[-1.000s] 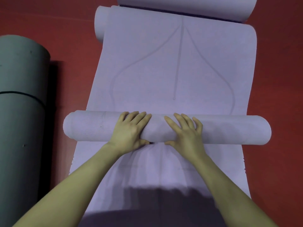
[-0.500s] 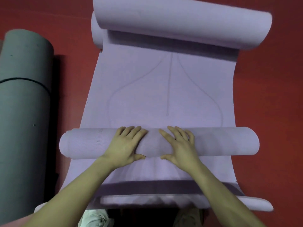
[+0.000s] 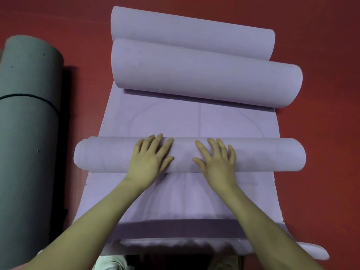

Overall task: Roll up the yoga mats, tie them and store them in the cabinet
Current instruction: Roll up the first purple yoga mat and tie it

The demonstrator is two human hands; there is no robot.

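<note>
Floor: red floor, fills the view to every edge.
Mat: purple mat lies flat mid-floor, its rolled part crosswise.
Hands: left hand and right hand press the roll, fingers straight, spread.
Far end: two purple curls.
Left edge: grey rolled mat, cut off.
Bottom edge: shoes, partly hidden.

Two bare forearms enter from the bottom edge, no sleeves in sight. Left hand and right hand bare: no rings, no watch, no gloves. Pale shoes show at the lower edge, partly hidden, details blurred.
</note>
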